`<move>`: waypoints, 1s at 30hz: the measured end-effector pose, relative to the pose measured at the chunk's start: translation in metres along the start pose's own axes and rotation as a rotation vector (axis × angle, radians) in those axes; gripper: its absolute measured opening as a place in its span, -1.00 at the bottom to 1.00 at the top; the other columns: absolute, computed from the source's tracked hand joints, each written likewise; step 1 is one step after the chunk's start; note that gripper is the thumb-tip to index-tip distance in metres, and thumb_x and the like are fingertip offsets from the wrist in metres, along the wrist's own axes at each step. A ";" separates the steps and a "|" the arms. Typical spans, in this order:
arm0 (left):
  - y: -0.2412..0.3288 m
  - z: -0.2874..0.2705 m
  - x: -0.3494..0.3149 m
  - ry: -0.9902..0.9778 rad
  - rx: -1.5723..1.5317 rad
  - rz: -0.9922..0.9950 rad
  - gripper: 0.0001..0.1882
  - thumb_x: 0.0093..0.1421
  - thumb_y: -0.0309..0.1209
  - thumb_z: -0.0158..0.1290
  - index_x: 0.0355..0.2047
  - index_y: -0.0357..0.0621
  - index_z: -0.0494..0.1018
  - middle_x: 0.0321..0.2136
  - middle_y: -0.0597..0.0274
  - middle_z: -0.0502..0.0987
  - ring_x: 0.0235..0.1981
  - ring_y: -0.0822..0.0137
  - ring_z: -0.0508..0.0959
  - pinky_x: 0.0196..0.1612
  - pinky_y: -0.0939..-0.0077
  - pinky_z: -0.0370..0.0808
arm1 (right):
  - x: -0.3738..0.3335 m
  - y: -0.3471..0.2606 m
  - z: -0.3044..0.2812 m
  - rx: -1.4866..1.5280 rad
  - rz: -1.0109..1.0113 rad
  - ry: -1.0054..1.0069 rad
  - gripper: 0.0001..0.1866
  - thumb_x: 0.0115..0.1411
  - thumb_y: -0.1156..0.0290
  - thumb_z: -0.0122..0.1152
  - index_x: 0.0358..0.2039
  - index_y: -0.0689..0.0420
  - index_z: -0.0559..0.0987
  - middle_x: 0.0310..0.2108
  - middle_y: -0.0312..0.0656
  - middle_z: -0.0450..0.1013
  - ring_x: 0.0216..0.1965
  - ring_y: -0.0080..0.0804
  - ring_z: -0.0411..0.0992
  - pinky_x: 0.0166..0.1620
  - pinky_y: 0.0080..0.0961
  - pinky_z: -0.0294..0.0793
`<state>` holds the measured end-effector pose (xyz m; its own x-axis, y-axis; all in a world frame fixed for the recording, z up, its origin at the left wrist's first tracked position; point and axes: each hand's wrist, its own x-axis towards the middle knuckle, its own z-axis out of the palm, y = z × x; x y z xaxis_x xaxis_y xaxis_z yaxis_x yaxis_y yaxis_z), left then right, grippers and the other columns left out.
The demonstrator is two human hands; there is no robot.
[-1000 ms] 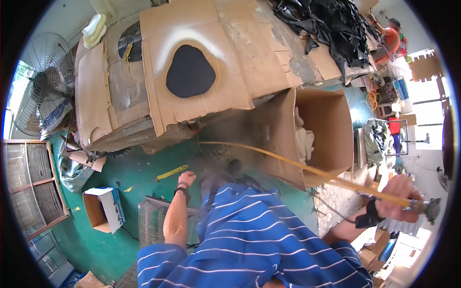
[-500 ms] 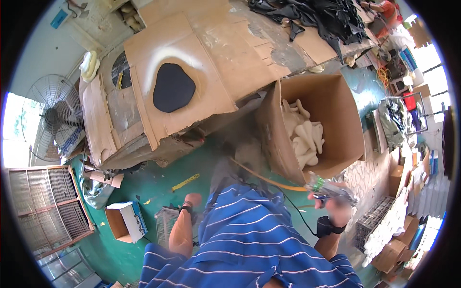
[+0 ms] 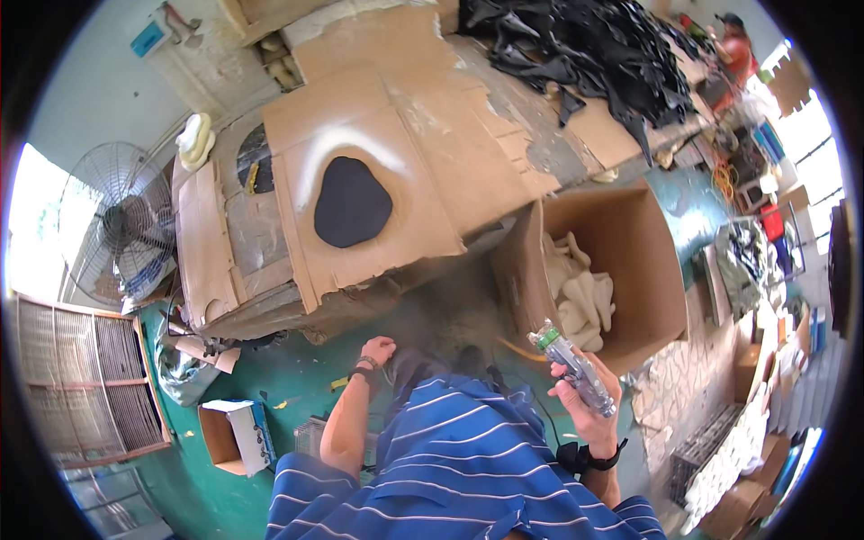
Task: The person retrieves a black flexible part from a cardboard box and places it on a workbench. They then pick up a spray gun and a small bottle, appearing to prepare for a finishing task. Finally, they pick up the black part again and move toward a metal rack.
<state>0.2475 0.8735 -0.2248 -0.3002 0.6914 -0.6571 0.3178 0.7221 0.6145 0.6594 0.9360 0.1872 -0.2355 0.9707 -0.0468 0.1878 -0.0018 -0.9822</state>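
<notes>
Silvery tool [image 3: 579, 371] | green-tipped, shiny, perhaps metal | in right fingers [image 3: 567, 396]

The bare left forearm [image 3: 345, 427] slants up from the lower left of centre, its hand [image 3: 379, 349] loosely curled near mid-frame. At lower right, the right forearm [image 3: 602, 486] rises, bent at the elbow, the right hand [image 3: 592, 409] curled in a grip.

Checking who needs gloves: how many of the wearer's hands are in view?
2: the left hand, near the table; the right hand, gripping a tool near the big box. Neither is wholly hidden.
</notes>
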 end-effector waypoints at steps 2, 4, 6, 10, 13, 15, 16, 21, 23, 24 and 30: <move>0.007 -0.008 -0.001 -0.003 0.028 0.033 -0.66 0.11 -0.24 0.21 -0.14 -0.14 0.63 -0.31 0.15 0.69 -0.26 0.30 0.69 -0.12 0.44 0.59 | 0.010 -0.009 0.017 0.001 -0.008 -0.055 -0.39 0.18 0.60 0.26 0.27 0.25 0.38 -0.20 -0.10 0.54 -0.29 -0.50 0.50 -0.20 -0.63 0.52; 0.013 -0.025 -0.004 0.013 0.096 0.109 -0.65 0.10 -0.23 0.23 -0.14 -0.13 0.63 -0.26 0.12 0.69 -0.21 0.24 0.68 -0.08 0.41 0.58 | 0.019 -0.016 0.036 0.019 -0.005 -0.094 -0.35 0.19 0.60 0.24 0.31 0.25 0.32 -0.20 -0.11 0.53 -0.28 -0.49 0.50 -0.20 -0.61 0.52; 0.052 -0.050 -0.029 0.044 0.062 0.254 -0.69 0.13 -0.28 0.21 -0.14 -0.14 0.63 -0.21 0.06 0.67 -0.16 0.17 0.67 -0.05 0.36 0.56 | 0.028 -0.030 0.058 0.012 0.056 -0.131 -0.31 0.19 0.59 0.27 0.33 0.24 0.29 -0.20 -0.15 0.52 -0.25 -0.49 0.50 -0.18 -0.59 0.51; 0.164 -0.117 -0.095 0.177 -0.192 0.618 -0.80 0.19 -0.48 0.16 -0.17 -0.21 0.60 -0.31 0.07 0.65 -0.27 0.23 0.67 -0.14 0.41 0.56 | 0.058 -0.047 0.105 -0.120 -0.067 -0.226 -0.31 0.16 0.55 0.34 0.31 0.25 0.32 -0.23 -0.15 0.49 -0.28 -0.46 0.48 -0.17 -0.53 0.48; 0.265 -0.172 -0.174 0.246 -0.138 1.058 -0.75 0.08 -0.49 0.25 -0.19 -0.19 0.61 -0.24 0.09 0.62 -0.17 0.10 0.63 -0.07 0.32 0.56 | 0.073 -0.060 0.144 -0.226 -0.109 -0.264 -0.29 0.11 0.58 0.36 0.29 0.23 0.35 -0.27 -0.12 0.48 -0.31 -0.34 0.48 -0.19 -0.45 0.47; 0.304 -0.188 -0.202 0.166 -0.141 1.365 -0.70 0.01 -0.43 0.31 -0.19 -0.14 0.62 -0.17 0.11 0.59 -0.11 0.10 0.60 -0.04 0.23 0.56 | 0.080 -0.063 0.165 -0.302 -0.134 -0.305 -0.26 0.07 0.60 0.36 0.29 0.23 0.34 -0.24 -0.11 0.49 -0.30 -0.26 0.48 -0.19 -0.41 0.47; 0.319 -0.193 -0.211 0.087 -0.164 1.506 -0.67 -0.01 -0.41 0.33 -0.19 -0.12 0.62 -0.13 0.12 0.56 -0.09 0.12 0.59 -0.03 0.18 0.57 | 0.083 -0.068 0.173 -0.342 -0.143 -0.326 -0.25 0.06 0.61 0.36 0.30 0.22 0.34 -0.23 -0.10 0.49 -0.30 -0.22 0.48 -0.18 -0.39 0.47; 0.331 -0.201 -0.211 -0.122 -0.037 1.690 -0.64 -0.03 -0.38 0.21 -0.18 -0.18 0.54 -0.22 0.17 0.50 -0.14 0.15 0.54 -0.02 0.25 0.52 | 0.089 -0.079 0.210 -0.143 -0.052 -0.377 -0.44 -0.07 0.60 0.23 0.04 0.32 0.50 0.16 0.16 0.39 0.20 0.10 0.38 0.24 -0.25 0.38; 0.332 -0.199 -0.204 -0.148 -0.086 1.684 -0.63 -0.14 -0.38 0.13 -0.24 -0.18 0.52 -0.26 0.17 0.49 -0.19 0.16 0.53 -0.07 0.27 0.50 | 0.093 -0.078 0.214 -0.187 -0.031 -0.375 -0.45 -0.07 0.59 0.21 0.04 0.32 0.50 0.17 0.17 0.38 0.20 0.10 0.39 0.24 -0.25 0.37; 0.332 -0.198 -0.203 -0.140 -0.099 1.669 -0.62 -0.14 -0.39 0.12 -0.24 -0.19 0.52 -0.26 0.17 0.50 -0.18 0.16 0.53 -0.07 0.28 0.50 | 0.095 -0.077 0.214 -0.209 -0.021 -0.376 -0.46 -0.06 0.59 0.20 0.03 0.32 0.50 0.18 0.18 0.38 0.20 0.10 0.39 0.25 -0.24 0.37; 0.347 -0.183 -0.197 -0.064 -0.079 1.687 -0.59 -0.17 -0.41 0.10 -0.23 -0.26 0.52 -0.25 0.15 0.51 -0.14 0.13 0.53 0.03 0.19 0.49 | 0.113 -0.068 0.196 -0.289 -0.050 -0.379 -0.48 0.00 0.56 0.15 0.05 0.36 0.48 0.18 0.18 0.38 0.18 0.10 0.40 0.24 -0.24 0.37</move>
<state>0.2529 0.9920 0.1979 0.3373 0.6369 0.6932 0.1794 -0.7664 0.6169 0.4335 0.9987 0.2134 -0.5718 0.8121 -0.1166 0.4122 0.1614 -0.8967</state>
